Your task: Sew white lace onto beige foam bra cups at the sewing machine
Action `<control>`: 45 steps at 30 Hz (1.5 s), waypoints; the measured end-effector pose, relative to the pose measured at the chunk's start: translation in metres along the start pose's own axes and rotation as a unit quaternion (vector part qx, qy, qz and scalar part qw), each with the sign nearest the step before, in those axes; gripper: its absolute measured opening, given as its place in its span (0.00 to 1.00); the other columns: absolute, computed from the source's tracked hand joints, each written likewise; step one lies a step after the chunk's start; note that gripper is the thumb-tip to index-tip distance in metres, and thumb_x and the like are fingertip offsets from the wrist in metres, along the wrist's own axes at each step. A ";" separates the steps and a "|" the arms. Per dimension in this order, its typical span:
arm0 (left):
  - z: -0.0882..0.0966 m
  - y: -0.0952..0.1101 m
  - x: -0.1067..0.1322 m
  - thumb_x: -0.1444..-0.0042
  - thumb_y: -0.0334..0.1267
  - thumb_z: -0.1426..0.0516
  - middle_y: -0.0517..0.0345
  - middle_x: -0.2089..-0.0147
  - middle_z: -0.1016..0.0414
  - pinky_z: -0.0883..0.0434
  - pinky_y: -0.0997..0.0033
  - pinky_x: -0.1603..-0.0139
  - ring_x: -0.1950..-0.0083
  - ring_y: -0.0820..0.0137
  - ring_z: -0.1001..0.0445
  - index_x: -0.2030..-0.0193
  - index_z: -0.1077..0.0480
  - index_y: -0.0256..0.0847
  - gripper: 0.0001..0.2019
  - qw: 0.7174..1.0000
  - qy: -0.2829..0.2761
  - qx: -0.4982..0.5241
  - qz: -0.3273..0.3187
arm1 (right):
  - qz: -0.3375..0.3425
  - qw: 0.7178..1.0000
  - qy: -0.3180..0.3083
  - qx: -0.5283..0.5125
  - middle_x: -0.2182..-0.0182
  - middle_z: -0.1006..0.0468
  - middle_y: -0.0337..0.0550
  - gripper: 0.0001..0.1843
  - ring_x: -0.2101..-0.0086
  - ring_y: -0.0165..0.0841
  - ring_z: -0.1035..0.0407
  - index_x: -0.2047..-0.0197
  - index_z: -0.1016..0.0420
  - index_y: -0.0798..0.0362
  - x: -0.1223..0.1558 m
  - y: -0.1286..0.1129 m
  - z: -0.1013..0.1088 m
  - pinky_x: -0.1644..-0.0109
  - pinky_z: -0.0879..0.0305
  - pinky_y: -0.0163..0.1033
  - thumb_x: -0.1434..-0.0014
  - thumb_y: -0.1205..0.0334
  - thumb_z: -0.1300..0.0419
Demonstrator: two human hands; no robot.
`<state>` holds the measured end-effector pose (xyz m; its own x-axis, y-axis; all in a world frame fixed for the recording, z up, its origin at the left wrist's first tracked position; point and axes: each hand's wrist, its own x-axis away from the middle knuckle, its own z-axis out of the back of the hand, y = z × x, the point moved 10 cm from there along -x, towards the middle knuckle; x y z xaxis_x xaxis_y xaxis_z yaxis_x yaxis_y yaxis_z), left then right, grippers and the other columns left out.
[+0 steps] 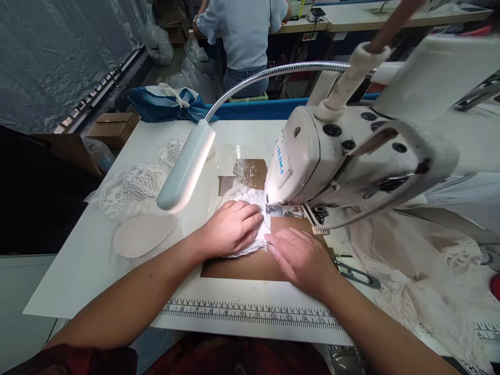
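Note:
My left hand [231, 228] lies palm-down on a piece of white lace [254, 200], fingers together and pressing it flat by the needle area of a white sewing machine [308, 156]. My right hand [300, 258] rests flat beside it, fingers stretched out, on the brown panel [242, 268] of the table, its fingertips at the lace's edge. The lace runs under the machine head, where it is hidden.
A gooseneck lamp [186, 165] hangs over the table's left half. A lace pile [130, 187] and a beige oval pad [144, 234] lie at left. Cream fabric [410, 260] is heaped at right. A printed ruler [250, 312] runs along the front edge. A person [242, 36] sits at the bench behind.

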<state>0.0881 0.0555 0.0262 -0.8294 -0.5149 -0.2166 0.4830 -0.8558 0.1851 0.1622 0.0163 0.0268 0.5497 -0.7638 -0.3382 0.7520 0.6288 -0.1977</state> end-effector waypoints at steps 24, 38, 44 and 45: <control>-0.007 0.004 -0.006 0.36 0.34 0.52 0.43 0.41 0.31 0.33 0.58 0.52 0.50 0.59 0.32 0.43 0.32 0.33 0.18 0.999 -0.007 -0.038 -0.020 | -0.091 0.991 -0.067 0.070 0.69 0.23 0.48 0.20 0.66 0.36 0.31 0.46 0.26 0.55 -0.007 0.026 -0.017 0.62 0.37 0.38 0.37 0.67 0.52; -0.003 -0.008 -0.010 0.35 0.35 0.51 0.44 0.46 0.27 0.32 0.58 0.53 0.48 0.58 0.31 0.44 0.32 0.34 0.16 0.999 0.010 -0.032 0.010 | -0.098 0.993 -0.048 0.039 0.61 0.22 0.46 0.20 0.60 0.36 0.31 0.47 0.26 0.48 -0.007 0.030 -0.014 0.55 0.36 0.38 0.39 0.67 0.50; -0.003 -0.002 -0.003 0.35 0.40 0.51 0.43 0.41 0.32 0.34 0.54 0.47 0.43 0.55 0.35 0.44 0.31 0.36 0.17 1.000 -0.014 -0.011 -0.002 | -0.144 0.988 -0.031 0.046 0.60 0.22 0.49 0.20 0.58 0.40 0.31 0.46 0.25 0.48 -0.003 0.037 -0.011 0.56 0.34 0.41 0.38 0.66 0.51; -0.003 0.000 -0.002 0.35 0.40 0.50 0.43 0.40 0.33 0.34 0.54 0.46 0.42 0.55 0.35 0.44 0.31 0.36 0.17 1.000 -0.017 -0.004 -0.008 | -0.144 0.988 -0.029 0.046 0.59 0.22 0.49 0.20 0.58 0.40 0.30 0.47 0.25 0.48 -0.002 0.037 -0.011 0.56 0.34 0.42 0.38 0.66 0.51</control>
<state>0.0903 0.0561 0.0240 -0.8460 -0.4995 -0.1866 0.4720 -0.8643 0.1737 0.1850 0.0430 0.0106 0.3264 -0.9178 -0.2259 0.9086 0.3705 -0.1927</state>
